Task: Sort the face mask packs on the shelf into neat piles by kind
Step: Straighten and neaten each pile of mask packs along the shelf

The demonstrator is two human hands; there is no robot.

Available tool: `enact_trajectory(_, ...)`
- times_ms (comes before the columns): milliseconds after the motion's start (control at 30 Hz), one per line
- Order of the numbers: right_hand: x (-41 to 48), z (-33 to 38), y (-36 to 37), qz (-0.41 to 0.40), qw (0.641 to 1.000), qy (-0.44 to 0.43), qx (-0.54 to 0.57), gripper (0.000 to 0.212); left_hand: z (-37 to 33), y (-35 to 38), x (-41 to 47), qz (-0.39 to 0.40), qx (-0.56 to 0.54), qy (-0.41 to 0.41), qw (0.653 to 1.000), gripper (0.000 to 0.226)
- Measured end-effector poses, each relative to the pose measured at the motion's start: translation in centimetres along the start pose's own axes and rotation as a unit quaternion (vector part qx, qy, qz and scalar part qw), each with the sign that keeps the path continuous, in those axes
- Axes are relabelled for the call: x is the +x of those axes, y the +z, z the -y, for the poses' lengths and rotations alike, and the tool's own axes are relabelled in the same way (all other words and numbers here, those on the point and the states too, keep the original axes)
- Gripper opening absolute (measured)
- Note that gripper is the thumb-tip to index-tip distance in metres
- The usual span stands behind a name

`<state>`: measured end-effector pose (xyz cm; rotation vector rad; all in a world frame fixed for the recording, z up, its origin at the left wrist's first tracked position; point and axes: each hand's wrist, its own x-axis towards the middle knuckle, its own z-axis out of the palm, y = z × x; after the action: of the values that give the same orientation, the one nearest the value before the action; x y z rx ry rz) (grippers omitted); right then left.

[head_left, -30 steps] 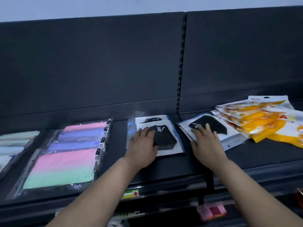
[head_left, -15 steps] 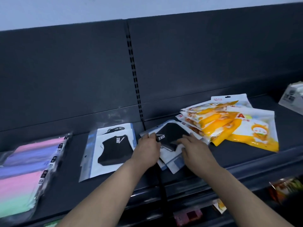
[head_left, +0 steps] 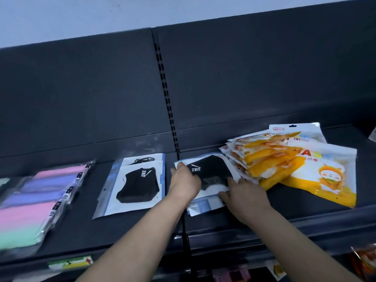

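Spanning the whole view, dark shelf (head_left: pixel 223 220) holds pastel packs (head_left: pixel 36 200) far left, tidy black-mask pile (head_left: pixel 134 184) left of centre, fanned yellow packs (head_left: pixel 284 159) right. Loose black-mask packs (head_left: pixel 211 171) lie between both hands, long axis running front to back, tidy pile just beside to the left. Left hand (head_left: pixel 184 183) fingers curled on their left edge; right hand (head_left: pixel 244 197) fingers spread flat, pressing their right front corner. Left hand nearer the tidy pile.
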<state>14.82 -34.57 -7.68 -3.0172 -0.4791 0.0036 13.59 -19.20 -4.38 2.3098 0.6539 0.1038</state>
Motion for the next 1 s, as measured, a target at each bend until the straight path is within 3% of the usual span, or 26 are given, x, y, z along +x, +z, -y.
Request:
enact_trajectory(200,-0.3,-1.3,-0.9,-0.047,0.998,-0.042,0.03,0.044,-0.1,0.4,0.9,-0.088,-0.122,-0.051,0.987,0.042)
enact_trajectory(300,-0.2,-1.3,-1.4,-0.087,0.994,-0.066,0.031,0.038,0.6,-0.9,1.6,-0.09,-0.173,-0.071,0.978,0.026)
enact_trajectory(433,0.2,0.8,-1.9,-0.125,0.979,-0.132,0.092,0.038,3.3,-6.1,2.1,-0.123,-0.15,-0.041,0.98,0.031)
enact_trajectory(500,-0.1,2.8,-1.7,-0.111,0.968,-0.183,0.133,0.042,4.9,-9.7,2.0,-0.091,-0.138,-0.009,0.986,0.032)
enact_trajectory(567,-0.5,5.3,-1.4,-0.105,0.954,-0.231,0.16,0.046,6.5,-13.0,2.2,-0.059,-0.077,0.041,0.994,0.039)
enact_trajectory(633,-1.0,7.9,-1.0,-0.096,0.943,-0.268,0.175,0.044,7.8,-15.1,3.2,-0.076,0.082,0.098,0.989,0.05)
enact_trajectory(700,-1.6,10.0,-0.6,-0.063,0.934,-0.292,0.195,0.038,8.2,-15.9,3.5,-0.111,0.269,0.14,0.946,0.051)
enact_trajectory(767,-2.1,11.7,-0.1,-0.04,0.933,-0.297,0.2,0.033,8.7,-15.3,3.2,-0.133,0.383,0.162,0.9,0.05)
enact_trajectory(867,-1.6,13.0,0.6,-0.106,0.945,-0.248,0.185,0.03,9.7,-12.3,1.0,-0.065,0.42,0.122,0.897,0.04)
enact_trajectory(933,-1.0,13.9,0.9,-0.112,0.96,-0.204,0.152,0.032,10.7,-10.7,-0.3,0.025,0.424,0.077,0.902,0.059)
enact_trajectory(1000,-0.7,14.5,1.3,-0.065,0.977,-0.168,0.117,0.037,12.0,-10.5,-0.8,0.063,0.437,0.095,0.892,0.076)
